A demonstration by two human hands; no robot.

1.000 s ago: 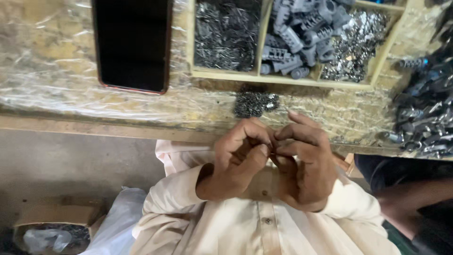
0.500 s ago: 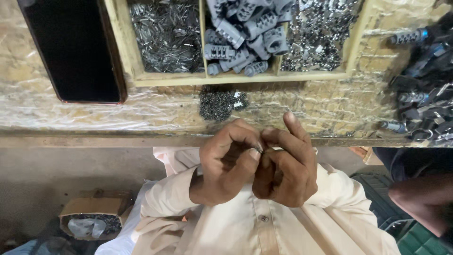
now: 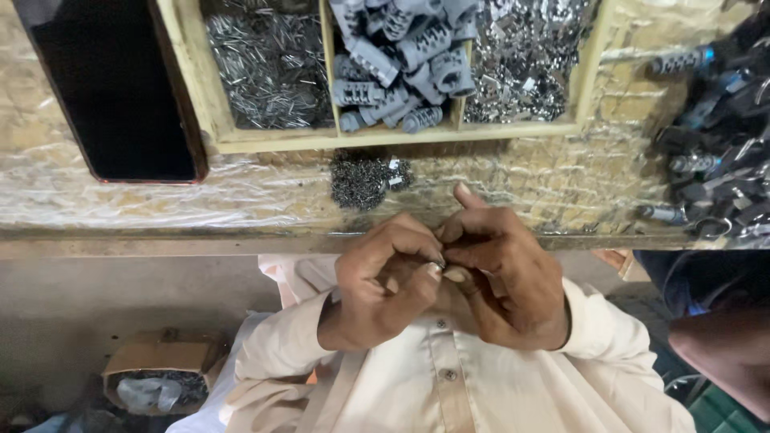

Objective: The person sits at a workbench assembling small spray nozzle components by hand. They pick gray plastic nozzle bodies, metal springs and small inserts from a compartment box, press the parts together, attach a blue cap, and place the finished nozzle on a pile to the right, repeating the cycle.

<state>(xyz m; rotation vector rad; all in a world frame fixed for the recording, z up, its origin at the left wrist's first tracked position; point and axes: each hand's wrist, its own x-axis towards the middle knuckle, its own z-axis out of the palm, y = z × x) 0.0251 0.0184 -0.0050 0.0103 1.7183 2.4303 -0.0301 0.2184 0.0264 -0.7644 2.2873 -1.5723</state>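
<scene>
1. Head view: my left hand point(image 3: 383, 282) and right hand point(image 3: 507, 277) meet in front of my chest, just below the edge of the table point(image 3: 241, 240), fingertips touching.
2. Both hands are curled tight. Thumbs and forefingers press together on a small piece point(image 3: 443, 267) held between them. Only a pale glint of it shows, and I cannot tell its shape.
3. That piece is in the air between my fingertips, clear of the table and close to my shirt.
4. Straight ahead on the table is a little heap of dark tiny bits point(image 3: 365, 178). Beyond it is a wooden tray point(image 3: 385, 143) with thin metal pins point(image 3: 269, 68) on the left, grey ribbed plastic parts point(image 3: 401, 56) in the middle and shiny metal scraps point(image 3: 521, 60) on the right.
5. A black flat slab point(image 3: 120, 88) lies to the left. A pile of dark parts point(image 3: 722, 160) lies to the right, near another person's arm point(image 3: 722, 353).
6. I judge this to be the fitting step, with two small parts being pressed or twisted together by feel.
7. Any next move calls for a steady pinch, since the piece is small enough to slip. It would also need one hand freed without loosening the other.
</scene>
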